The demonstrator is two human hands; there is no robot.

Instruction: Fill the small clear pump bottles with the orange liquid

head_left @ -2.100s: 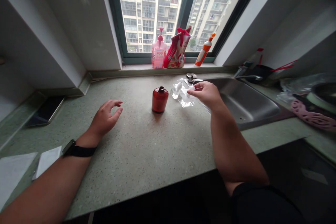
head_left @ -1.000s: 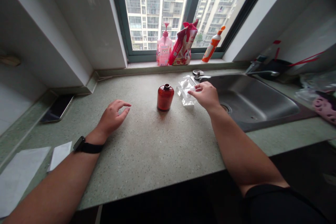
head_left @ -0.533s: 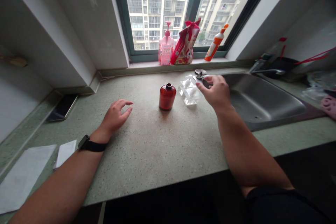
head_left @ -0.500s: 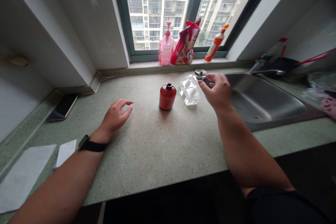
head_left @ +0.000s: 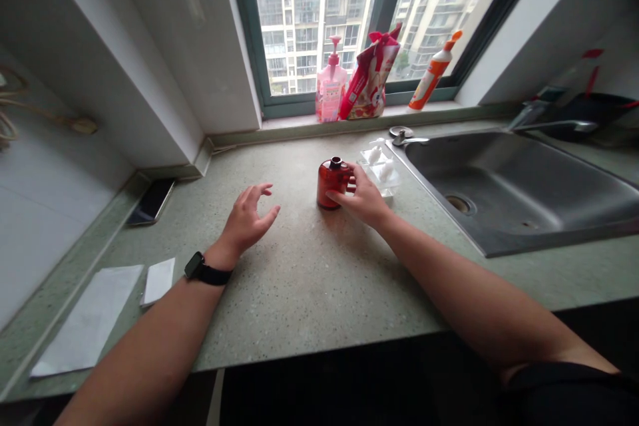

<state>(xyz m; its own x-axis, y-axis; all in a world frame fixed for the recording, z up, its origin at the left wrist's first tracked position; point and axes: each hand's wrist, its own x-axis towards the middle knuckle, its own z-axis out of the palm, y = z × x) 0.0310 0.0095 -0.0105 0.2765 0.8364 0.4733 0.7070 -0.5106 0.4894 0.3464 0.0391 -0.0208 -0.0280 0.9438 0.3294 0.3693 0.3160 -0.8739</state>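
Note:
An amber-brown bottle (head_left: 329,185) with an open neck stands upright on the speckled counter (head_left: 299,279). My right hand (head_left: 363,198) is closed around its right side, thumb in front and fingers behind. To the left of the bottle, my left hand (head_left: 249,219) hovers over the counter with fingers apart, holding nothing. Just behind my right hand are clear square containers (head_left: 392,180) with white pump tops, partly covered by that hand. A small silver spout-shaped piece (head_left: 409,140) sits at the sink's near-left back corner, beside a round metal lid (head_left: 401,131).
A steel sink (head_left: 504,239) takes up the right side. On the windowsill stand a pink pump bottle (head_left: 330,93), a red bag (head_left: 372,80) and an orange-and-white bottle (head_left: 432,80). At left lie a phone (head_left: 150,202), a white sheet (head_left: 90,319) and a small white packet (head_left: 158,281).
My right hand has moved from beside the silver piece down and left onto the brown bottle and closed on it. My left hand stays open. The view has shifted slightly.

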